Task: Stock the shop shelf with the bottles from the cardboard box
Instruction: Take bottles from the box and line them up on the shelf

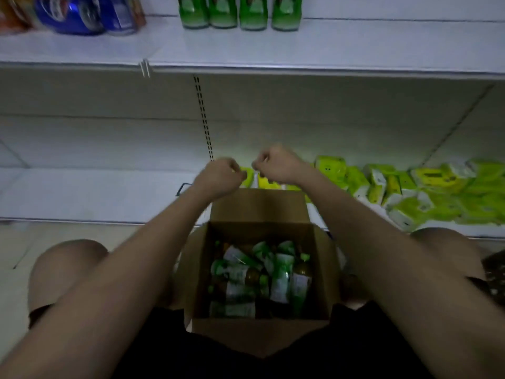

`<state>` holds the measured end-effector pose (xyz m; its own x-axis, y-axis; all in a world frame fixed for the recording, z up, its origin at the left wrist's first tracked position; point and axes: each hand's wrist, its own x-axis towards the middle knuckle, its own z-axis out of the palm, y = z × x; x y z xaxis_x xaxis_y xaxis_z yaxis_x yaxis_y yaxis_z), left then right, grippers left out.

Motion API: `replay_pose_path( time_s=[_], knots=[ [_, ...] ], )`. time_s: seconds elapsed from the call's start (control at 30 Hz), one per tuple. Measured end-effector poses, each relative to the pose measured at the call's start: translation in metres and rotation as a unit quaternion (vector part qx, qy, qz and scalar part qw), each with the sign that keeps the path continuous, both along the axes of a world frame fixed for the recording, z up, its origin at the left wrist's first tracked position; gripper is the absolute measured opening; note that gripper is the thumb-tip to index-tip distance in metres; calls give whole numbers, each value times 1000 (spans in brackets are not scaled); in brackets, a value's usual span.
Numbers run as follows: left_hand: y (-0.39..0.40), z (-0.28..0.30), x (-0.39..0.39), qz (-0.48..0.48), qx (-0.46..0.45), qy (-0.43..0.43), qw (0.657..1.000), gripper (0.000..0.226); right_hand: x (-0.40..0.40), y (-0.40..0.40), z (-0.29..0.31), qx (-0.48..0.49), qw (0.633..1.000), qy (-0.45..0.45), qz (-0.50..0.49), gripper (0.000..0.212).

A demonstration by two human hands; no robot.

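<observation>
bottles [259, 280] heaped in open box [259, 206], hands [218, 173] above.

Matt brown cardboard box [259, 336], flaps at 12 o'clock. Bottles [281, 280] inside, glossy plastic with paper-like labels. Shop shelf [355, 47], smooth white painted metal. Packets [426, 192] at 2 o'clock, shiny plastic film.

Green bottles [240, 12] cut off above; labels perhaps too blurred
</observation>
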<state>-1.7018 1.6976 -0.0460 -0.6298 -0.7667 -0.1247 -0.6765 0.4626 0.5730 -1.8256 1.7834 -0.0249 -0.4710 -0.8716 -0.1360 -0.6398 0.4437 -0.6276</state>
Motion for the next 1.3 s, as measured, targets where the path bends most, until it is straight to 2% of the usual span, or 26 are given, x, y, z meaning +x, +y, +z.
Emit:
replay_pose_path(
  time_s=[0.07, 0.13, 0.2, 0.3, 0.37, 0.47, 0.53, 0.63, 0.7, 0.8, 0.9, 1.0, 1.07, 1.2, 1.3],
  knots=[
    [15, -58, 9, 21, 64, -17, 998, 30, 14, 9, -56, 29, 998, -49, -17, 24],
    [37, -113, 25, 33, 138, -47, 989, 32, 27, 25, -110, 89, 990, -105, -4, 34],
    [59, -161, 48, 43, 187, -84, 978, 30, 32, 48, -163, 144, 982, -124, -18, 38],
    [76, -215, 77, 8, 176, -149, 973, 17, 35, 90, -227, 220, 959, -166, -69, 31],
    [78, -234, 84, -13, 172, -192, 966, 22, 35, 111, -257, 273, 945, -162, -82, 29],
    [74, -255, 78, -24, 165, -220, 961, 47, 37, 115, -282, 319, 940, -118, -21, 28],
    [72, -266, 73, -36, 154, -242, 957, 60, 39, 108, -290, 327, 943, -49, 42, 25],
    [66, -283, 67, -50, 144, -256, 955, 65, 46, 100, -301, 318, 937, 68, 130, 33],
    [58, -293, 60, -61, 136, -255, 955, 66, 50, 95, -310, 312, 926, 123, 172, 48],
    [45, -307, 48, -77, 132, -254, 955, 67, 39, 83, -323, 315, 905, 190, 213, 53],
    [33, -319, 39, -104, 139, -256, 951, 70, 21, 72, -336, 369, 855, 245, 270, 56],
    [33, -331, 31, -119, 141, -272, 944, 68, 16, 68, -351, 433, 774, 309, 343, 66],
    [37, -339, 25, -131, 135, -292, 938, 64, 19, 68, -360, 449, 748, 326, 364, 71],
    [37, -351, 14, -153, 120, -323, 926, 64, 17, 68, -365, 427, 756, 344, 358, 69],
    [30, -357, 8, -172, 118, -333, 920, 61, 13, 66, -365, 419, 774, 315, 354, 61]
  ],
)
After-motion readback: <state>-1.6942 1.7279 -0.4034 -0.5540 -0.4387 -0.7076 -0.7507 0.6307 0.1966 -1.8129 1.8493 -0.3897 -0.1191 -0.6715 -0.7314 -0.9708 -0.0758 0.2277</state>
